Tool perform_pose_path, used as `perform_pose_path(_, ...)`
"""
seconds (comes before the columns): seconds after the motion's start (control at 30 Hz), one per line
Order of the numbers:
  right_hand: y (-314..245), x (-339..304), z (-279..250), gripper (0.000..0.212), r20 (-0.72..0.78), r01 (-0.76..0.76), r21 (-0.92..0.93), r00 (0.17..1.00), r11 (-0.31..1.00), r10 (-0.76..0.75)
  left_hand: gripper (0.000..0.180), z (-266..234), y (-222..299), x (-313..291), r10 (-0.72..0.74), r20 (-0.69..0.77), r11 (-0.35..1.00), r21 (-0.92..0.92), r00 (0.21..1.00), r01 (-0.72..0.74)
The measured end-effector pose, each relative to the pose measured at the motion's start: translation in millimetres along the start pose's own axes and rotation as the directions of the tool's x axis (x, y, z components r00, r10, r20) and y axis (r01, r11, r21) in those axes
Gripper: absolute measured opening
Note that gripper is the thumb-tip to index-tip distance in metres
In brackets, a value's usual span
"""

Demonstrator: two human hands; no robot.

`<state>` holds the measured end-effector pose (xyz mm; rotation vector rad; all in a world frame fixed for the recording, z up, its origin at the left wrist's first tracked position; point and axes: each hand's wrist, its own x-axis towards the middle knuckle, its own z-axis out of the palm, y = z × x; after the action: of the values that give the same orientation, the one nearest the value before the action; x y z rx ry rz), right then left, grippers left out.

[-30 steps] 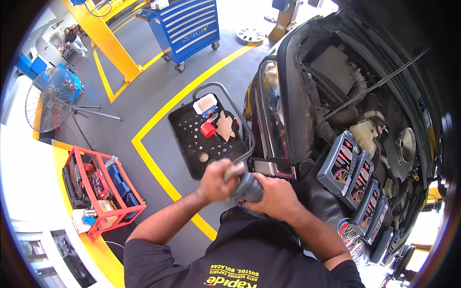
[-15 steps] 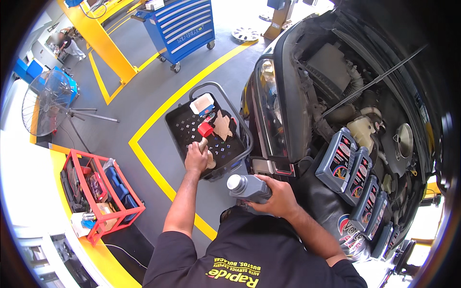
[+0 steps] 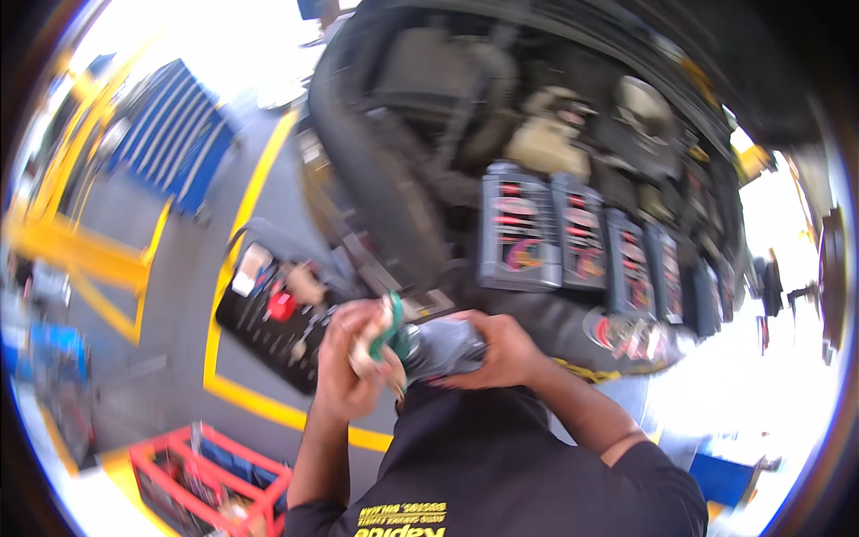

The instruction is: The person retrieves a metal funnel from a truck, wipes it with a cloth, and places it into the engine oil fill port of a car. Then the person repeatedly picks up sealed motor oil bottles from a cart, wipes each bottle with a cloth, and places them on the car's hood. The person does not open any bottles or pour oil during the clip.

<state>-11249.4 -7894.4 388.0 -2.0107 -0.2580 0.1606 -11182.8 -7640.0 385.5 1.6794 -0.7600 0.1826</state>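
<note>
In front of my chest, my right hand (image 3: 503, 351) is wrapped around a grey plastic oil bottle (image 3: 445, 347), which lies tilted with its neck toward the left. My left hand (image 3: 343, 367) grips a bunched whitish and green rag (image 3: 379, 345) right by the neck of that bottle. Motion blurs the fingers, and the rag and hand hide the mouth of the bottle. Beyond my right hand, several more grey oil bottles (image 3: 521, 231) with dark labels stand in a row along the front of the open engine bay (image 3: 429, 63).
To the left, a black bin (image 3: 259, 329) on the floor holds a red cup-like piece (image 3: 281, 306) and scraps. A red cart (image 3: 201, 479) stands at the lower left, a blue tool cabinet (image 3: 170, 134) farther off. A dark cover (image 3: 555, 327) drapes the car's front.
My view has swung right toward the engine bay. My left hand has left the bin and come up to the bottle with the rag. The bottle's white cap no longer shows.
</note>
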Motion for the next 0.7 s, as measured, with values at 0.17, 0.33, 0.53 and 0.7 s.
perform_pose_path(0.17,4,-60,-35,0.075,-0.151,-0.031,-0.099,0.988,0.995,0.016,0.043,76,8,13,0.069,0.186,0.991,0.104,0.98,-0.09)
perform_pose_path(0.33,-13,-180,-106,0.076,-0.634,-0.28,0.069,0.729,0.958,0.259,0.026,110,-34,-9,0.06,0.045,0.993,-0.103,0.997,-0.055)
perform_pose_path(0.53,36,-294,-245,0.081,-0.963,-0.52,0.238,-0.013,0.82,0.271,0.024,110,-22,14,-0.122,0.406,0.981,0.186,0.906,0.049)
perform_pose_path(0.7,100,-320,-377,0.083,-0.896,-0.651,0.195,0.186,0.733,0.403,0.026,127,-11,22,-0.18,0.321,0.968,0.225,0.93,0.109)
